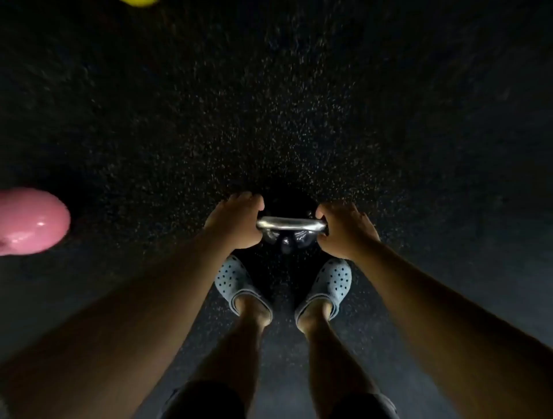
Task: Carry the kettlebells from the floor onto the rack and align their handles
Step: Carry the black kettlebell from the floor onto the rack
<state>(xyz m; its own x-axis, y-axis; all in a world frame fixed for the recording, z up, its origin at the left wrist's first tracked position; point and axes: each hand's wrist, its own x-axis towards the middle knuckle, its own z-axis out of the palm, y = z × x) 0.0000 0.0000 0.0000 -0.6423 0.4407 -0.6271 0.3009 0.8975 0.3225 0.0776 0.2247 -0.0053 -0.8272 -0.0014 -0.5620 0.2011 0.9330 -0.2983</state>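
A black kettlebell (287, 203) with a shiny steel handle (290, 225) is straight below me, just ahead of my feet. My left hand (236, 222) grips the handle's left end and my right hand (344, 230) grips its right end, both fists closed around it. The bell's dark body mostly blends into the floor, and I cannot tell whether it rests on the floor or hangs above it. A pink kettlebell (30, 222) lies at the left edge. A yellow kettlebell (139, 2) peeks in at the top edge. No rack is in view.
The floor (299, 104) is dark speckled rubber, dimly lit. My feet in light blue perforated clogs, the left clog (236, 284) and the right clog (329, 284), stand apart just behind the black kettlebell.
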